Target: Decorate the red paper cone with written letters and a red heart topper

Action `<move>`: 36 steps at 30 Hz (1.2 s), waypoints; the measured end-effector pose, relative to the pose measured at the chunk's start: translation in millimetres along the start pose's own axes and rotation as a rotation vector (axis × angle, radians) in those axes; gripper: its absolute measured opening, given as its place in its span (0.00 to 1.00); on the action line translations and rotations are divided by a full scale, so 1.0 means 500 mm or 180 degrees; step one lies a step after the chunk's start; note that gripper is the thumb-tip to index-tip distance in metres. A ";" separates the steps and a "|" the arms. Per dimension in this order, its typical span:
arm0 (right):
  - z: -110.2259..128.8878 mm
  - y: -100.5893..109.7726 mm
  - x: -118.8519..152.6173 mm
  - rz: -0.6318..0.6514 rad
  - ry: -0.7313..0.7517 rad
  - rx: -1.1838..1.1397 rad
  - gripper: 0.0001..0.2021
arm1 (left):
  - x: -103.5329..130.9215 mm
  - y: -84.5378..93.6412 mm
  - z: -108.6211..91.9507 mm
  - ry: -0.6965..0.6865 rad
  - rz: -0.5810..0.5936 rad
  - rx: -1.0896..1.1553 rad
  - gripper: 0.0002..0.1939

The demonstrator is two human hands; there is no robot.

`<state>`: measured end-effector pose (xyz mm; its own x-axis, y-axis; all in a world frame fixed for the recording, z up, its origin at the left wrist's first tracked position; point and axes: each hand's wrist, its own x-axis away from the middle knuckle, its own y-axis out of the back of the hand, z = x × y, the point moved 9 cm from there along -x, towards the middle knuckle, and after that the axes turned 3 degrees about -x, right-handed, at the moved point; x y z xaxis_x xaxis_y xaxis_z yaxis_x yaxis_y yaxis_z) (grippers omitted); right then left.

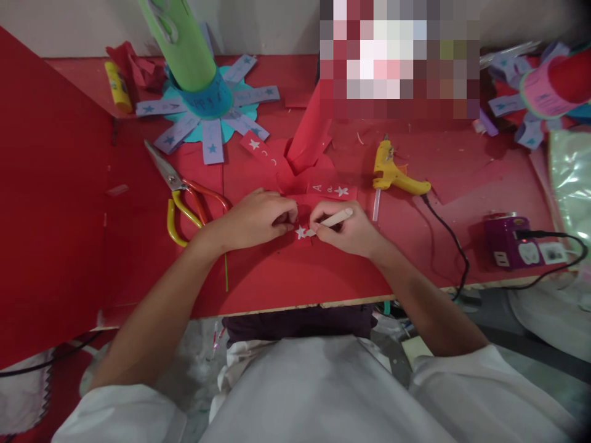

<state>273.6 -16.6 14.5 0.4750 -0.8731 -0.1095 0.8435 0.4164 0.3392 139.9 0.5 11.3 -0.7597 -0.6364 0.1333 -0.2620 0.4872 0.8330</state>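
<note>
The red tube (310, 132) leans, its foot inside a red paper collar (293, 181). Nearer the person than the tube, the right hand (353, 231) grasps a pale marker (339, 218), its tip beside 1 white star (300, 232) on a red strip (303, 215). The left hand (265, 218) lies curled by that strip; I cannot tell whether it pinches the paper. Left of the tube, a blue ring (209, 101) contains a green tube (189, 52)'s foot; far right of it, a pink ring (536, 91) contains a red roll (571, 77).
</note>
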 end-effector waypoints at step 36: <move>0.000 0.002 -0.002 0.0002 -0.0111 -0.0112 0.05 | -0.002 0.000 0.001 0.0034 0.0022 -0.0002 0.06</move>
<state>274.1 -15.6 15.0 0.4670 -0.8810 -0.0764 0.8519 0.4250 0.3060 140.3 1.5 10.9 -0.7552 -0.6393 0.1448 -0.2564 0.4914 0.8323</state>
